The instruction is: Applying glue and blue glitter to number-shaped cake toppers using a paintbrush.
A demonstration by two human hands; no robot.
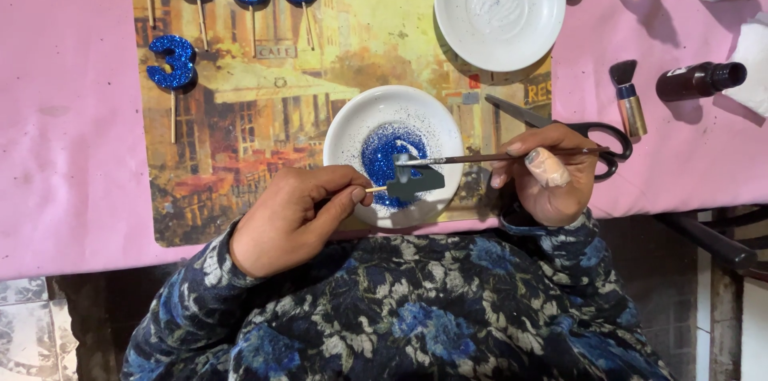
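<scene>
Left hand (pixel 292 217) grip pinches number pick (pixel 412 182); right hand (pixel 548 177) grasps brush (pixel 480 158) above it.

Dark navy sleeves, blue-and-cream floral print; pale bandage wraps right thumb (pixel 549 166).

Soft, even daylight fills the view. The round white ceramic dish (pixel 393 155) under the fingers (pixel 346 193) is bright without glare. Short, soft shadows fall beside the fingers. Focus is sharp; corners dim slightly.

A pink-covered table (pixel 72 149) stands over grey floor tiles (pixel 24 325).
</scene>
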